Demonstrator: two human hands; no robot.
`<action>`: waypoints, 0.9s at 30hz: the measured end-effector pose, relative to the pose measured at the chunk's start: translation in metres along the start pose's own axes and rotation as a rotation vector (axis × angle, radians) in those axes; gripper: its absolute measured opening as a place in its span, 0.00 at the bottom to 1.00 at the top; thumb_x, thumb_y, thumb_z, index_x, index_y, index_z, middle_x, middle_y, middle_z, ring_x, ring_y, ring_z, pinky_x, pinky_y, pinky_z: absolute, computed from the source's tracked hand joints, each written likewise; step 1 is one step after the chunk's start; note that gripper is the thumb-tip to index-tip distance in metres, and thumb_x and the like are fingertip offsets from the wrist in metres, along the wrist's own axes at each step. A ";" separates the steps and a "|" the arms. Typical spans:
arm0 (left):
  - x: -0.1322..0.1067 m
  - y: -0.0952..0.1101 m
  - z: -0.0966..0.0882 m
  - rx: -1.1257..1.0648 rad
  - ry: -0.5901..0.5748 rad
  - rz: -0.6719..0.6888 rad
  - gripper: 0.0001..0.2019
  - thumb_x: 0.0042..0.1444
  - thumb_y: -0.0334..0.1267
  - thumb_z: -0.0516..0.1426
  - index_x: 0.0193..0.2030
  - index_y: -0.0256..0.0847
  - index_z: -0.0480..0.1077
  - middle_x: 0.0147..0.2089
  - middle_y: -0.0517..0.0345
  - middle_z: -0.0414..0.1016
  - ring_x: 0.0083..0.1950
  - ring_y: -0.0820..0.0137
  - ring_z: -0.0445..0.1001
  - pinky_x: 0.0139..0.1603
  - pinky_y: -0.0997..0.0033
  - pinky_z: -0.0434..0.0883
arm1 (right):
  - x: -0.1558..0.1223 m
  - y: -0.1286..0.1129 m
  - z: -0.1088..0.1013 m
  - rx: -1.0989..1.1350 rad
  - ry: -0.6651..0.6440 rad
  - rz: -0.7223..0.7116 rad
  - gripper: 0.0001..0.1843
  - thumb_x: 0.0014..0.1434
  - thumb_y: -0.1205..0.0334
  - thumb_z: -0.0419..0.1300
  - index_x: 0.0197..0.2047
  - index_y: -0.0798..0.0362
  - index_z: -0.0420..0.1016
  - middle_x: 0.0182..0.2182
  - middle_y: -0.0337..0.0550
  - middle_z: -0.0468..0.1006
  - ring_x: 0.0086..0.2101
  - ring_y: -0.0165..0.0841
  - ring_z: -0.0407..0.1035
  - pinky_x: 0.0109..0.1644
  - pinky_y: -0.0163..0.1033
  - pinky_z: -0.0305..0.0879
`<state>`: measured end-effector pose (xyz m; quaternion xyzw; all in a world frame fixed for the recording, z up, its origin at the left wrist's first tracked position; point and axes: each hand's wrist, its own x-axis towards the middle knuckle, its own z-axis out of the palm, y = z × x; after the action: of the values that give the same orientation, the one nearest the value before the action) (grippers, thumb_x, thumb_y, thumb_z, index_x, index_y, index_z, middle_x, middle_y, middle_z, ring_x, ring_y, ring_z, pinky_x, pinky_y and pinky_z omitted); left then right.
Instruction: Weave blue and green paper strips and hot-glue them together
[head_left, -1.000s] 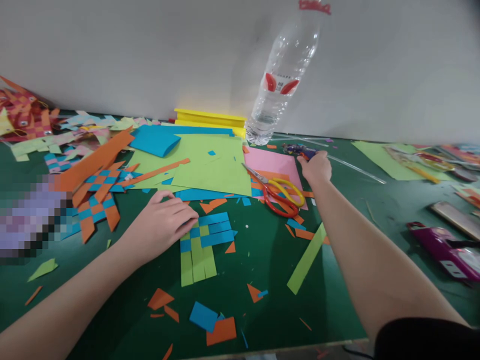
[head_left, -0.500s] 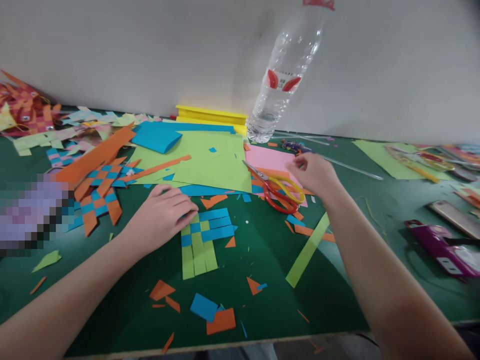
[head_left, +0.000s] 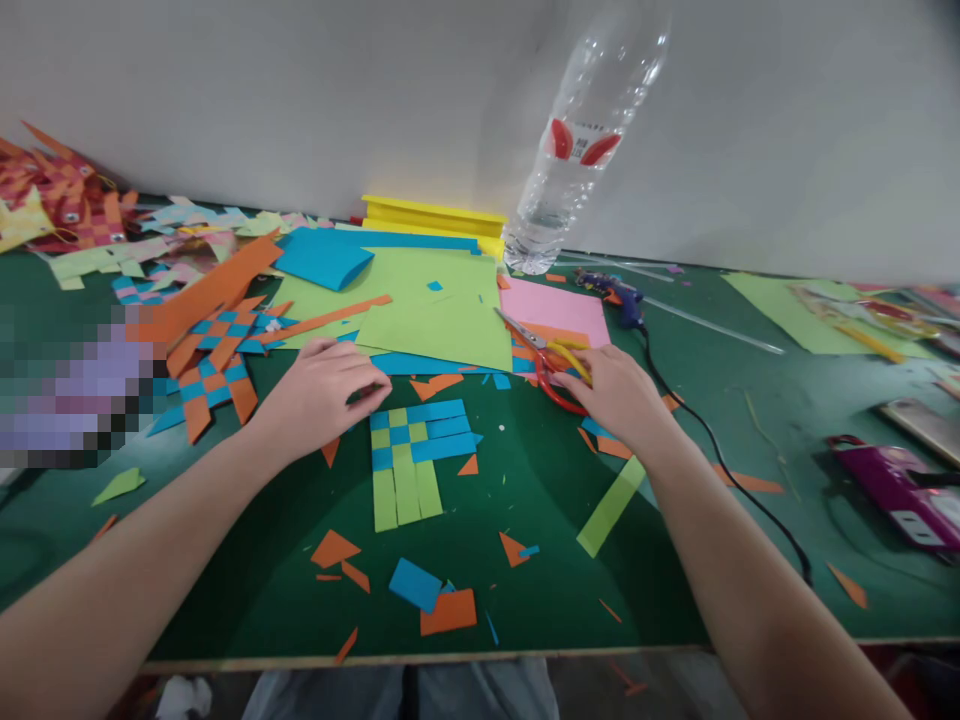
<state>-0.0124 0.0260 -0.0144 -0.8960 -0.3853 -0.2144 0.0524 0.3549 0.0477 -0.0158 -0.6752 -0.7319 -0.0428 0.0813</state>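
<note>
A small weave of light green and blue paper strips [head_left: 418, 452] lies on the green table [head_left: 525, 480] in front of me. My left hand [head_left: 319, 390] rests on its left edge, fingers stretched flat. My right hand [head_left: 611, 395] lies over the red and yellow handles of the scissors [head_left: 525, 335], fingers curled around them. The blades point left and away over a pink sheet [head_left: 555, 308]. A loose light green strip [head_left: 611, 505] lies just below my right wrist.
Large green and blue sheets [head_left: 435, 315] and a yellow stack [head_left: 435, 215] lie behind the weave. A clear bottle [head_left: 577, 150] stands by the wall. A corded glue gun [head_left: 619, 295] lies at the back right, a purple tool [head_left: 892, 490] at far right. An orange-blue weave [head_left: 217, 370] and scraps lie left and in front.
My right hand has pulled back from the glue gun, left it on the table, and come down on the scissors' handles. My left hand stays on the weave.
</note>
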 end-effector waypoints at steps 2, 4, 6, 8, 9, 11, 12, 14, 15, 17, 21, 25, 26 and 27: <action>0.000 -0.001 0.000 0.016 0.025 -0.028 0.15 0.70 0.39 0.50 0.35 0.42 0.74 0.34 0.57 0.80 0.39 0.65 0.76 0.47 0.60 0.66 | -0.002 -0.001 -0.002 0.055 0.022 0.033 0.21 0.62 0.50 0.61 0.50 0.57 0.76 0.45 0.55 0.77 0.48 0.49 0.74 0.49 0.52 0.71; 0.000 0.000 0.001 0.018 0.045 -0.022 0.13 0.69 0.38 0.50 0.35 0.42 0.74 0.33 0.58 0.80 0.37 0.65 0.76 0.47 0.60 0.66 | -0.004 -0.004 -0.007 0.085 0.047 0.070 0.22 0.61 0.51 0.61 0.53 0.57 0.75 0.50 0.56 0.76 0.48 0.50 0.75 0.47 0.52 0.72; 0.000 0.003 0.003 0.022 0.101 0.005 0.12 0.69 0.36 0.51 0.35 0.42 0.73 0.33 0.59 0.80 0.37 0.66 0.76 0.47 0.61 0.66 | -0.006 -0.006 -0.014 0.088 0.046 0.103 0.24 0.60 0.52 0.61 0.55 0.58 0.73 0.51 0.58 0.76 0.46 0.51 0.75 0.45 0.52 0.72; 0.000 0.007 0.005 0.044 0.188 0.034 0.11 0.69 0.35 0.53 0.35 0.41 0.73 0.33 0.58 0.80 0.38 0.65 0.77 0.48 0.61 0.66 | -0.008 -0.007 -0.021 0.144 0.036 0.109 0.24 0.59 0.52 0.62 0.55 0.57 0.73 0.51 0.57 0.76 0.46 0.51 0.76 0.46 0.53 0.72; 0.000 0.009 0.006 0.065 0.228 0.046 0.10 0.68 0.35 0.53 0.36 0.40 0.73 0.32 0.58 0.80 0.38 0.65 0.77 0.47 0.61 0.66 | -0.009 -0.007 -0.025 0.183 0.028 0.105 0.25 0.59 0.51 0.62 0.55 0.56 0.73 0.50 0.57 0.77 0.47 0.52 0.75 0.47 0.53 0.72; 0.001 0.012 0.007 0.124 0.242 0.072 0.10 0.68 0.33 0.54 0.35 0.39 0.72 0.32 0.58 0.80 0.38 0.65 0.77 0.48 0.61 0.65 | -0.011 -0.006 -0.033 0.251 -0.004 0.133 0.25 0.57 0.50 0.63 0.54 0.54 0.73 0.49 0.56 0.80 0.47 0.53 0.76 0.46 0.53 0.72; 0.002 0.013 0.007 0.147 0.240 0.089 0.10 0.68 0.32 0.54 0.35 0.39 0.73 0.33 0.57 0.80 0.37 0.65 0.77 0.48 0.61 0.65 | -0.012 -0.005 -0.036 0.282 -0.014 0.152 0.26 0.56 0.48 0.64 0.54 0.54 0.73 0.48 0.56 0.80 0.47 0.53 0.76 0.46 0.53 0.72; 0.003 0.013 0.005 0.193 0.214 0.138 0.11 0.68 0.31 0.53 0.34 0.38 0.73 0.32 0.56 0.79 0.37 0.65 0.77 0.47 0.61 0.66 | -0.014 -0.005 -0.043 0.320 -0.006 0.164 0.28 0.53 0.47 0.67 0.54 0.52 0.74 0.48 0.55 0.81 0.47 0.53 0.76 0.46 0.53 0.72; 0.005 0.012 0.003 0.213 0.189 0.165 0.11 0.68 0.31 0.53 0.34 0.38 0.73 0.32 0.56 0.79 0.37 0.64 0.77 0.46 0.61 0.66 | -0.016 -0.005 -0.046 0.339 -0.003 0.146 0.28 0.52 0.47 0.67 0.55 0.50 0.74 0.48 0.54 0.82 0.45 0.52 0.76 0.44 0.52 0.72; 0.007 0.008 0.001 0.251 0.135 0.208 0.12 0.68 0.32 0.52 0.34 0.37 0.74 0.33 0.54 0.79 0.37 0.64 0.77 0.47 0.61 0.66 | -0.017 -0.007 -0.052 0.385 -0.027 0.094 0.25 0.56 0.49 0.63 0.57 0.45 0.75 0.47 0.49 0.82 0.41 0.48 0.77 0.41 0.50 0.71; 0.010 0.000 -0.004 0.303 0.060 0.304 0.14 0.70 0.32 0.51 0.36 0.36 0.75 0.33 0.53 0.79 0.37 0.64 0.75 0.47 0.60 0.67 | -0.015 -0.017 -0.058 0.427 -0.035 0.106 0.18 0.65 0.49 0.53 0.48 0.43 0.81 0.41 0.45 0.84 0.33 0.42 0.75 0.35 0.46 0.66; 0.006 -0.004 -0.006 0.284 0.134 0.334 0.12 0.69 0.31 0.52 0.36 0.38 0.75 0.33 0.54 0.78 0.38 0.65 0.75 0.46 0.63 0.68 | -0.011 -0.031 -0.054 0.372 0.101 0.057 0.16 0.62 0.48 0.57 0.40 0.47 0.82 0.31 0.46 0.82 0.31 0.41 0.74 0.32 0.42 0.62; 0.004 -0.004 -0.005 0.264 0.154 0.324 0.11 0.68 0.31 0.53 0.35 0.38 0.75 0.34 0.54 0.79 0.38 0.66 0.75 0.46 0.64 0.68 | -0.011 -0.034 -0.051 0.360 0.142 0.024 0.15 0.63 0.49 0.57 0.39 0.48 0.81 0.31 0.46 0.82 0.31 0.41 0.74 0.32 0.42 0.61; 0.002 -0.004 -0.004 0.250 0.167 0.319 0.11 0.68 0.31 0.53 0.35 0.38 0.74 0.34 0.55 0.78 0.38 0.66 0.75 0.47 0.64 0.68 | -0.011 -0.038 -0.048 0.345 0.167 -0.012 0.14 0.63 0.49 0.57 0.38 0.48 0.81 0.32 0.46 0.82 0.31 0.40 0.74 0.33 0.41 0.61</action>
<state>-0.0155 0.0290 -0.0104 -0.9112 -0.2567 -0.2275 0.2283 0.3214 0.0257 0.0316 -0.6408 -0.7232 0.0270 0.2560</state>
